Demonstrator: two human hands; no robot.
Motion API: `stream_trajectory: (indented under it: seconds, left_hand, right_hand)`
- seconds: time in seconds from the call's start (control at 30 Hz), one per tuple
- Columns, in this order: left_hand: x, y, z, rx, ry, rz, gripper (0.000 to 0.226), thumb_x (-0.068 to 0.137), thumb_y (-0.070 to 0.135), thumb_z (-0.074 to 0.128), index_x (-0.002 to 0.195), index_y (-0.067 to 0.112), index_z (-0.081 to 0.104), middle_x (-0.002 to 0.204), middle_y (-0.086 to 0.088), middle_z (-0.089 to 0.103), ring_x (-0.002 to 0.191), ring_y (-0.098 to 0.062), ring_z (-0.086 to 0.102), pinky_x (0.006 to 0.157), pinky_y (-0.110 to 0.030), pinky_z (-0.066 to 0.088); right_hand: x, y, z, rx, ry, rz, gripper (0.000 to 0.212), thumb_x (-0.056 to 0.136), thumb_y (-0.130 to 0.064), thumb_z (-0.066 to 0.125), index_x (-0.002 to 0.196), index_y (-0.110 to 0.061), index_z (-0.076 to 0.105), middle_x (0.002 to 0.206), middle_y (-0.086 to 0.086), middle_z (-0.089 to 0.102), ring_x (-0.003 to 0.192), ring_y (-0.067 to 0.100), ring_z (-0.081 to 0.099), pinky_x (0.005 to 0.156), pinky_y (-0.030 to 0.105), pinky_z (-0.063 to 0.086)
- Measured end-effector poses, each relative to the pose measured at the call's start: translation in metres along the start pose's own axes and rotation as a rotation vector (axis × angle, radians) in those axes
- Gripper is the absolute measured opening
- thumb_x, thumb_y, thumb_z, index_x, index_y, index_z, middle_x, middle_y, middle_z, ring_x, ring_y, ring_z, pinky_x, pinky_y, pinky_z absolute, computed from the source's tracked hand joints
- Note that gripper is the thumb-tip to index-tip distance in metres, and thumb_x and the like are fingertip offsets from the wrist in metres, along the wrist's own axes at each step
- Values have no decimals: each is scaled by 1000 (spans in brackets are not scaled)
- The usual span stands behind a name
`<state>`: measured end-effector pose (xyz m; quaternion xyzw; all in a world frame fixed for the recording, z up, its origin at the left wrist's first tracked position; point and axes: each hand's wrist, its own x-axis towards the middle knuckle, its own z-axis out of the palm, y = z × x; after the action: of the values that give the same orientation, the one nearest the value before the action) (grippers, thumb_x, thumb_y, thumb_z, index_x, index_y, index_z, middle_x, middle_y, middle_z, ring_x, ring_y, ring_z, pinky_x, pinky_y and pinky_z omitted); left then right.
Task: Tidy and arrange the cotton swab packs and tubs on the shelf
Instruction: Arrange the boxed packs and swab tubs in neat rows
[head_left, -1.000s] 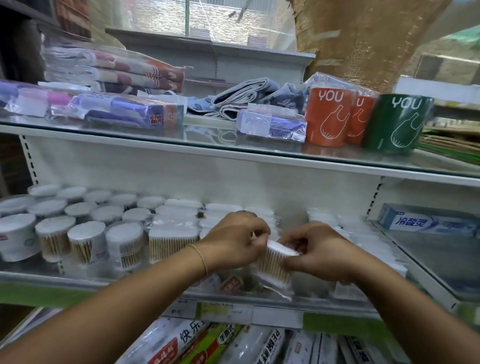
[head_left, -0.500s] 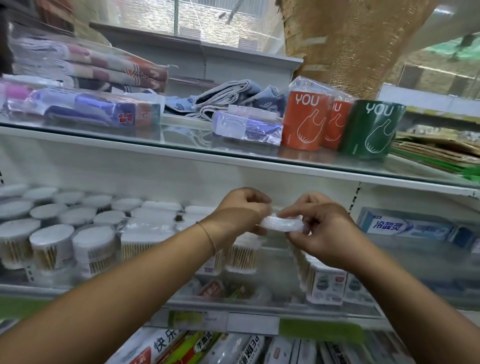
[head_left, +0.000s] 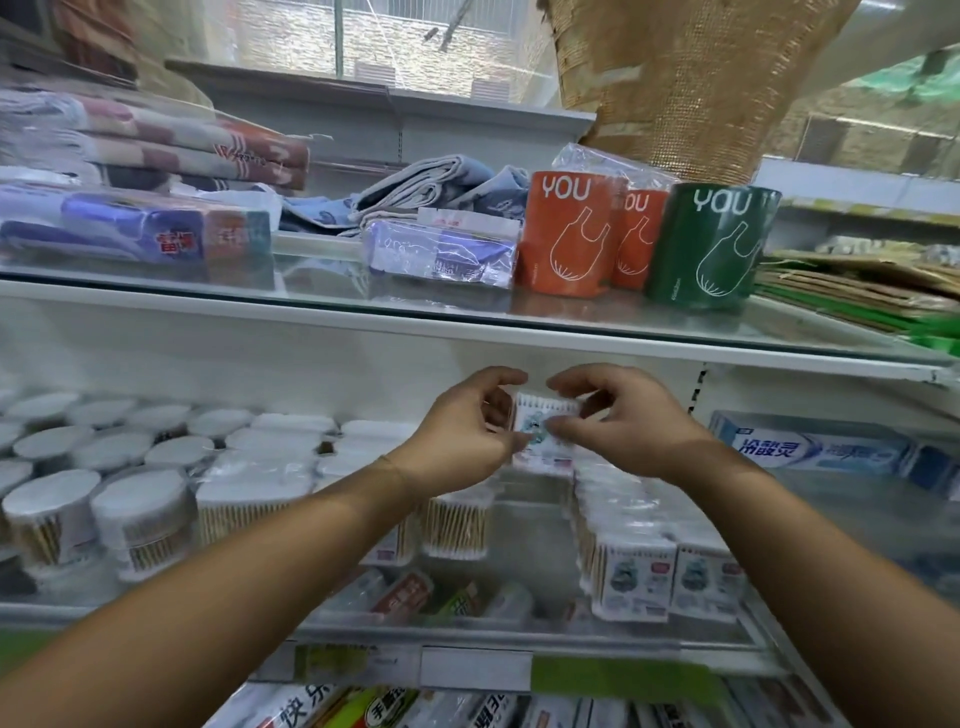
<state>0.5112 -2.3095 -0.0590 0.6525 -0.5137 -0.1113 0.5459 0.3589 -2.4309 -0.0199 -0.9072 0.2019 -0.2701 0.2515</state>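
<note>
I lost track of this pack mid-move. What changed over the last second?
The left hand and right hand lifted the cotton swab pack from the shelf front and turned its printed label toward the camera. Both still pinch it. The round tubs and standing packs stayed put.

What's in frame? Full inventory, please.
Held pack: 1, white, labelled, over the middle shelf
Tubs: many, white lids, middle shelf left
Plain packs: several, white and tan, middle shelf centre
Labelled packs: several, white, middle shelf right
Toothpaste box: 1, blue and white, middle shelf far right
Orange rolls: 2, white print, upper shelf
Green roll: 1, white print, upper shelf, right of the orange
Towels: stack, striped, upper shelf left
Purple packs: at least 2, upper shelf
Left hand: grips held pack
Right hand: pinches held pack
</note>
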Motion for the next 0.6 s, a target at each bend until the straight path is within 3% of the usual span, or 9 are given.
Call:
stream_trajectory:
  seconds: [0.1,0.2,0.37,0.47,0.6]
  left_hand:
    - [15,-7,5,262,32,50,52,81,11,76,128,21,56,108,1,64,88,-10,62,78,-16,51]
    - [29,-16,9,518,-4,118,42,82,17,73,122,16,60,112,-3,64,92,-16,59,80,-22,46]
    - [41,-28,12,718,-110,81,31,83,22,67,113,13,65,109,-8,62,99,-25,59,87,-32,47]
    - [43,-33,12,781,-160,30,19,84,25,62,97,15,69,100,-9,61,93,-28,60,78,-31,45]
    - [39,-36,12,893,-162,-8,25,89,30,55,99,13,71,102,-10,60,89,-30,60,81,-35,50]
  right_hand:
    - [25,6,7,-178,-14,-1,47,75,-27,85,118,-26,67,106,-7,65,85,9,62,65,15,44]
    - [47,18,21,-340,-52,-26,46,73,-31,86,115,-24,68,100,-6,61,84,11,55,73,23,40]
    - [67,35,43,-522,-116,-31,38,73,-36,85,108,-26,72,105,-2,67,92,17,59,79,28,47]
    - [72,42,53,-620,-144,-24,39,74,-39,83,108,-26,72,107,-1,68,96,20,61,80,27,47]
    - [76,45,66,-729,-153,-1,29,75,-37,81,99,-26,71,102,0,69,92,20,62,75,25,44]
